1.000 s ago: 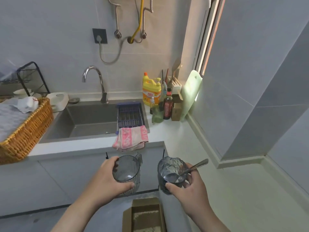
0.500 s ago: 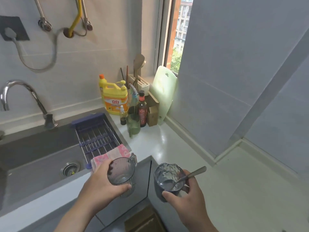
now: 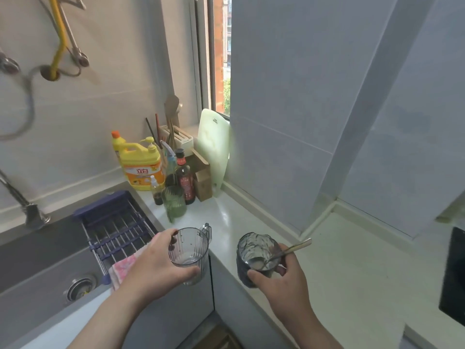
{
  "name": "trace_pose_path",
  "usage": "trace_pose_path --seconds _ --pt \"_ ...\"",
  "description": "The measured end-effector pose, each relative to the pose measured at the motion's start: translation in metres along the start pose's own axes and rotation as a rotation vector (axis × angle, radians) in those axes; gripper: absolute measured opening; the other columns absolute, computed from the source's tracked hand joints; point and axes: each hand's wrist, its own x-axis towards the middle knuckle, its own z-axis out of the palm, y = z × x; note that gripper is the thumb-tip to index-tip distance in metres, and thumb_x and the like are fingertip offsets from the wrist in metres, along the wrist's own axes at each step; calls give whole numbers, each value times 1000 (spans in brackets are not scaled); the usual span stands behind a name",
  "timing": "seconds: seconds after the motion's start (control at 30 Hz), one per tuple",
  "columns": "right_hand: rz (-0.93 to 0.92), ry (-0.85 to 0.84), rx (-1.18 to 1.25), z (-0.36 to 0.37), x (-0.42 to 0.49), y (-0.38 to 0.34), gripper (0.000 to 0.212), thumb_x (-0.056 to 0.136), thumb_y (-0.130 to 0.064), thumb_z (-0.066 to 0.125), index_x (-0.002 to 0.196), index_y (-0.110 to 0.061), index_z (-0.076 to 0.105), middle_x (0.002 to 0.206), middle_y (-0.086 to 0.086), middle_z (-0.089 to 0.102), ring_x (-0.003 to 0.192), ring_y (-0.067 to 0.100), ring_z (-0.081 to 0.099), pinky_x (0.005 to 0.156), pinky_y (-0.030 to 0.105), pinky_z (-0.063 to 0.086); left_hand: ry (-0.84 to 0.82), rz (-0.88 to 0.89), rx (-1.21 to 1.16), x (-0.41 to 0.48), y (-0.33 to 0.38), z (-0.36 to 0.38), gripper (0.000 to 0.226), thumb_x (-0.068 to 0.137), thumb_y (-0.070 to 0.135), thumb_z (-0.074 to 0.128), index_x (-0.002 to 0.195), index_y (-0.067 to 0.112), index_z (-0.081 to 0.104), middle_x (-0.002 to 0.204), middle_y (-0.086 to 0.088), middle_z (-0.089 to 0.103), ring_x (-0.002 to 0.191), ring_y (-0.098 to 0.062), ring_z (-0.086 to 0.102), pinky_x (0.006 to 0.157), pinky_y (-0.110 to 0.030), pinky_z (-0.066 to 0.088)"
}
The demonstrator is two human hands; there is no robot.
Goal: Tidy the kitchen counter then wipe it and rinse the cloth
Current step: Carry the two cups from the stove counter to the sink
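Both cups have neared the counter [image 3: 251, 222]: left hand [image 3: 156, 268] grips clear cup [image 3: 189, 250], right hand [image 3: 284, 280] grips smeared cup [image 3: 254, 258].

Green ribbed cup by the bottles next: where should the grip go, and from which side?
Take the green ribbed cup round its upper wall from the front right, I'd judge: it stands upright, with bottles crowding behind it and the sink edge to its left.

— What stands on my counter [image 3: 251, 222] now?
— In the corner: yellow detergent jug [image 3: 141, 167], dark sauce bottle [image 3: 185, 180], green glass [image 3: 174, 204], small brown box [image 3: 202, 182], cutting board [image 3: 214, 147] leaning at the wall.
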Motion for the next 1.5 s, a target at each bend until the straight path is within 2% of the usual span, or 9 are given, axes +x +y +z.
trace_pose_path --seconds 0.2,0.33,0.6,0.77,0.9,1.0,1.17,1.27,1.5 --pt "27 18 0 8 21 4 65 60 -16 89 103 -48 51 107 -25 62 102 -2 60 84 24 51 -38 -5 -45 37 -5 11 102 53 42 90 140 21 42 118 11 52 109 -7 52 92 -23 38" --pt "67 58 -11 25 43 9 66 62 -14 89 101 -50 49 106 -26 60 101 -5 57 80 19 47 -83 -2 -74 80 -19 20 103 52 45 86 142 25 39 121 11 51 111 -7 51 94 -25 38" --pt "186 286 -24 83 100 30 71 58 -20 91 103 -52 46 113 -30 56 104 -4 58 90 23 48 -209 87 -6 191 -44 49 97 56 47 82 141 28 39 130 14 50 120 -10 49 99 -31 42" --pt "212 362 -43 111 141 40 65 61 -14 89 100 -49 51 100 -32 61 91 -22 58 80 10 48 -293 164 -6 255 -55 78 94 53 49 82 135 30 42 132 13 51 120 -8 51 98 -30 43" --pt "210 407 -66 124 169 46 62 62 -16 89 96 -49 50 97 -32 61 89 -23 57 68 2 45 -313 203 -8 295 -59 98 93 51 54 78 134 33 42 131 14 51 119 -8 51 98 -33 45" --pt "199 437 -66 133 185 52 61 63 -12 88 96 -47 50 93 -33 62 88 -24 56 69 1 44 -316 220 -7 311 -64 111 94 53 53 80 136 32 40 131 12 50 120 -10 50 98 -32 45" --pt "177 446 -68 140 201 59 61 66 -9 87 95 -47 49 90 -55 52 87 -25 56 69 0 43 -334 218 2 322 -74 127 95 50 58 80 133 35 40 130 14 52 120 -12 53 96 -37 47" --pt "174 465 -63 141 206 65 64 65 -9 88 95 -48 49 90 -57 51 87 -26 55 69 -1 43 -327 255 14 326 -73 134 86 50 57 80 124 36 44 121 14 54 115 -13 54 91 -37 49" --pt "164 488 -52 144 215 72 64 65 -6 88 97 -46 49 88 -53 56 86 -24 57 69 0 43 -319 295 84 334 -73 141 89 52 59 78 127 24 45 120 4 55 115 -20 53 89 -39 48"
